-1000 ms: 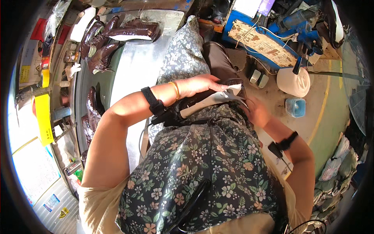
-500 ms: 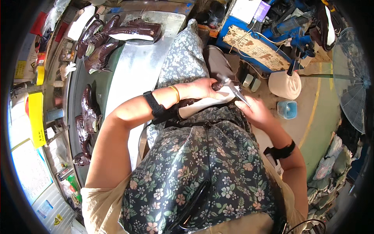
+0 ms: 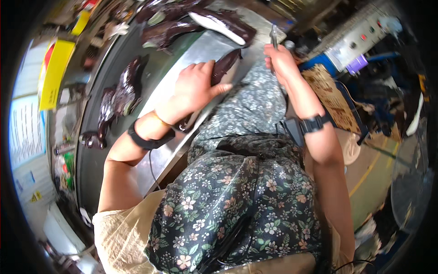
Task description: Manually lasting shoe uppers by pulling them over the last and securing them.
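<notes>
- Resting the left hand (image 3: pixel 194 86) over the middle of a dark shiny shoe (image 3: pixel 225 68), thumb spread well away from the fingers — cannot tell, through the blur, whether gripping or only pressing.
- Lying lengthwise on the metal bench (image 3: pixel 166 82), near the edge by the floral apron (image 3: pixel 255 102); partly hidden under palm and wrist.
- Clasping a metal tool (image 3: pixel 273 36) in the right hand (image 3: pixel 283 64), fingers closed around it, far end pointing away from the body, apart from the held-down shoe.
- Possible slip of that shoe over the bench edge, from a loose or lopsided push.
- Possible scratch on the white-soled shoe (image 3: pixel 223 29) beyond, from a leftward swing of the tool.
- Possible snag at the thin cable (image 3: pixel 151 169) below the left wrist strap (image 3: pixel 148 140) — from catching on the bench edge while reaching.
</notes>
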Tool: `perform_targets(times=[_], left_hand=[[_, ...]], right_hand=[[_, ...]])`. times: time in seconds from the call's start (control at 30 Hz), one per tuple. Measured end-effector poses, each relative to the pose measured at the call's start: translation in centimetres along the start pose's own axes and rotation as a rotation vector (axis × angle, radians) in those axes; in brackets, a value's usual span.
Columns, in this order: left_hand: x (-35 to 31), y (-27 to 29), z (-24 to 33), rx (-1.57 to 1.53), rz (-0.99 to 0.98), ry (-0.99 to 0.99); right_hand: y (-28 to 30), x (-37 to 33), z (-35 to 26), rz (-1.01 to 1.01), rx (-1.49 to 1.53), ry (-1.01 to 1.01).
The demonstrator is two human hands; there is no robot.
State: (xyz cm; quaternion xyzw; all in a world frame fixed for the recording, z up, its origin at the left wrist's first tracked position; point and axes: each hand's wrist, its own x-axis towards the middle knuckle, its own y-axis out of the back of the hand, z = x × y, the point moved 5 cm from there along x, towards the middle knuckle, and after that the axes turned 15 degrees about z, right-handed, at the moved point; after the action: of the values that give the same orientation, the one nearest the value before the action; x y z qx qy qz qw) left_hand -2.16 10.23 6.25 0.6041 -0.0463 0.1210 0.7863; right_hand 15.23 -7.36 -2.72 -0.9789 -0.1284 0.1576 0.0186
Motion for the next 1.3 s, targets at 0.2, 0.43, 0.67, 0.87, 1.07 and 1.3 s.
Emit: perform_targets(times=[0.2, 0.43, 0.67, 0.87, 1.07, 1.3], left_hand=[[-10.3, -7.7, 1.9, 0.263, -0.237, -0.293], [-12.3, -5.9, -1.2, -0.395, -0.032, 0.112], [-10.5, -4.1, 1.6, -0.646, 0.017, 0.249], [-8.3, -4.3, 3.3, -0.932, 0.004, 0.228], [-1.4, -1.7, 9.9, -1.344, -0.02, 0.252], [-0.8, 0.9, 6.3, -1.01, 0.023, 0.495]], right_hand=[[-7.5, -2.8, 4.4, 0.0, -0.936, 0.511], [19.1, -7.2, -17.3, 0.204, -1.131, 0.787], [54.5, -7.3, -28.4, 0.953, -1.487, 0.463], [45.6, -12.8, -24.6, 1.309, -1.66, 0.8], [13.3, -21.8, -12.8, 0.609, -0.298, 0.846], [4.1, -20.0, -11.5, 0.093, 0.09, 0.216]])
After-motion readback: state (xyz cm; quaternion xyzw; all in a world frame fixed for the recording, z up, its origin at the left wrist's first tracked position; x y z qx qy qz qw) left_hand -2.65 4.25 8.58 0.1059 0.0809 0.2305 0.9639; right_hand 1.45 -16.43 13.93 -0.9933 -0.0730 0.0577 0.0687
